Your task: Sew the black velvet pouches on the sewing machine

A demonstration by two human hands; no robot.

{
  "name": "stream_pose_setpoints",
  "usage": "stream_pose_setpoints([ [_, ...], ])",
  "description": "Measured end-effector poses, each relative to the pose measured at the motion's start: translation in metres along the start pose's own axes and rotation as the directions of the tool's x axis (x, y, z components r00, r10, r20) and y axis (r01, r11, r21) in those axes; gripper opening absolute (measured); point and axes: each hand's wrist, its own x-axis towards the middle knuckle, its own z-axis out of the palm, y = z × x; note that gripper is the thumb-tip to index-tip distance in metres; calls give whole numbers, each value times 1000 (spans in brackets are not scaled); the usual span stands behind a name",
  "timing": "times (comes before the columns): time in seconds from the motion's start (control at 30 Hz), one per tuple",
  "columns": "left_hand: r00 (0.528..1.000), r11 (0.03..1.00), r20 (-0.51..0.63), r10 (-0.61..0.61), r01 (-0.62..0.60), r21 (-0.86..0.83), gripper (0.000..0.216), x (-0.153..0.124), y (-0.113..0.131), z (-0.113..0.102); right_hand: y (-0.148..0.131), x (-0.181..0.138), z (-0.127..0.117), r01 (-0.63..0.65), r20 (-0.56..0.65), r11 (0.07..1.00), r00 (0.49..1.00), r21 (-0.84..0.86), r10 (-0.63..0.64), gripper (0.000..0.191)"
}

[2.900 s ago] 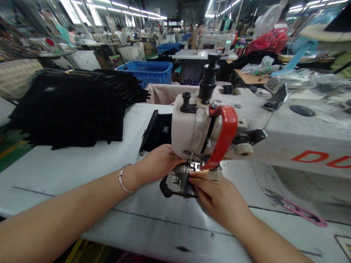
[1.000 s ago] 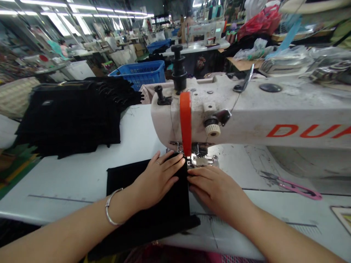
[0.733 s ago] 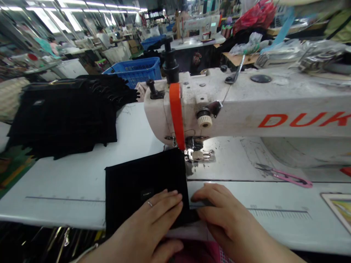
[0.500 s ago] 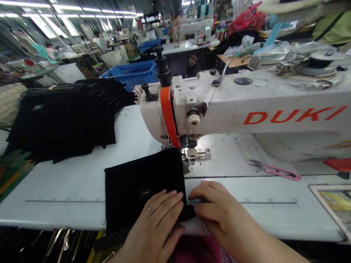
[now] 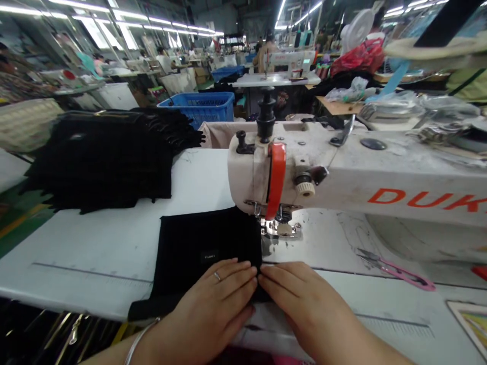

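Observation:
A flat black fabric panel point(image 5: 190, 238) with a small dark label point(image 5: 209, 256) lies on the machine table. Its far right corner reaches the presser foot point(image 5: 283, 229) of the sewing machine point(image 5: 254, 167). My left hand point(image 5: 222, 299), with a ring on one finger, rests on the panel's near right part, fingers stretched out flat and its thumb lower down. Against the panel's right edge, my right hand point(image 5: 300, 294) has its fingers together and closed on the fabric, its thumb mostly hidden. The fingertips of both hands nearly meet.
Pink-handled thread snips point(image 5: 399, 271) lie right of the needle area. A stack of black fabric pieces point(image 5: 110, 157) sits at the left of the table point(image 5: 87, 248). Behind the machine stands a blue crate point(image 5: 201, 106). Several metal zips point(image 5: 57, 329) show below the table edge.
The view has shifted, so the machine appears lower and farther right. My right hand has come closer to my left, its fingers now together at the panel's edge. The panel still lies at the presser foot.

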Motion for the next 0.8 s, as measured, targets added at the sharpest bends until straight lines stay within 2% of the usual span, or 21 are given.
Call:
stream_pose_setpoints([
  [0.23,999,993,1,43,-43,-108,32,16,-36,4,16,24,-8,-32,92,998,995,-54,37,42],
  [0.4,993,988,-34,111,-114,-101,30,30,-59,9,27,37,-13,-41,74,997,996,-67,46,42],
  [0.63,981,980,-88,175,-182,-75,30,47,-85,13,37,42,-10,-164,62,980,983,-114,171,47],
  [0.8,985,983,-44,165,-168,-68,28,57,-94,14,40,44,-5,-191,-22,967,982,-171,190,49],
])
